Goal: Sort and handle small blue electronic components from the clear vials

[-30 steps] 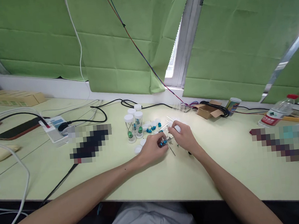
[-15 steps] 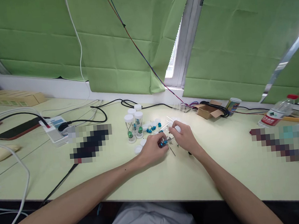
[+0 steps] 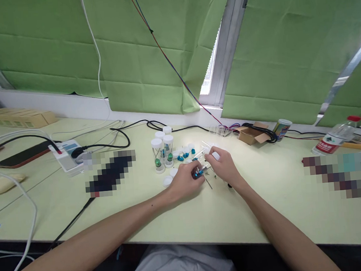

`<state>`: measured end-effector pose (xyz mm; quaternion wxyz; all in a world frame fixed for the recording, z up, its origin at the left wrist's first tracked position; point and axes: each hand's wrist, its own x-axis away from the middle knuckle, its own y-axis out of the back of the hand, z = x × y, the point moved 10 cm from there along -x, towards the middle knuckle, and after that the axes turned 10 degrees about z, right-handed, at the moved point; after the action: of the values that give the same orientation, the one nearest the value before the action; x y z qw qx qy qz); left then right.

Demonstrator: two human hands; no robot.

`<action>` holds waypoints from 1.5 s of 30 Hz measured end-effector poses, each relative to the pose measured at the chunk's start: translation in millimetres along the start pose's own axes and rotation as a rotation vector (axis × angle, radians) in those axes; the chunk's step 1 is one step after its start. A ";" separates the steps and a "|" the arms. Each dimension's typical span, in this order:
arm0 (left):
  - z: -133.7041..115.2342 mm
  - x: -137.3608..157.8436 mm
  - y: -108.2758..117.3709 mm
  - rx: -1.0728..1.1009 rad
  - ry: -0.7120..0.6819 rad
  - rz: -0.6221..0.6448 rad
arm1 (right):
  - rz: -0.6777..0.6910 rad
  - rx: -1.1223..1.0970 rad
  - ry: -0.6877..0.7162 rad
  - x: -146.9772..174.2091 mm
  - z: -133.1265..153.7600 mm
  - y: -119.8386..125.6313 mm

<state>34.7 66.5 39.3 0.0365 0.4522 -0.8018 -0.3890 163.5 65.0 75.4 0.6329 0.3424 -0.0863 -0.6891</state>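
Observation:
My left hand (image 3: 186, 180) is wrapped round a small clear tube (image 3: 202, 171) lying tilted, with shiny blue pieces inside. At the tube's upper right end, my right hand (image 3: 221, 162) is closed in a pinch, its fingertips on something too small to make out. Beyond the hands lie several loose blue pieces (image 3: 186, 155) and thin clear sticks. To the left stand several clear tubes (image 3: 158, 154) with white caps, green balls and thin rods inside. White caps (image 3: 167, 181) lie beside my left hand. A thin dark rod (image 3: 208, 182) lies under the hands.
A power strip (image 3: 67, 156) with plugged-in cables and a blurred dark device (image 3: 111, 174) lie on the left. A small open cardboard box (image 3: 252, 133) with black cable and a printed can (image 3: 282, 127) stand at the back. A red-capped bottle (image 3: 334, 139) lies tilted at the right.
The tube in my left hand has turned slightly, and more of its clear wall shows. Both hands stay nearly in place; the whole view has shifted a little.

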 end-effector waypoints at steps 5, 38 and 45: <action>2.8 -0.6 0.0 -0.003 0.005 -0.004 | -0.002 -0.002 -0.015 0.0 -1.3 -1.9; 2.3 -1.8 0.1 0.034 0.006 -0.003 | 0.007 -0.022 -0.003 1.8 1.2 -2.1; -1.8 -0.6 1.0 0.037 0.001 -0.007 | -0.034 -0.091 0.004 3.7 2.0 0.8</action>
<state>35.0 66.2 41.4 0.0271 0.4558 -0.8072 -0.3740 163.1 60.8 76.0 0.6361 0.3162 -0.0478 -0.7022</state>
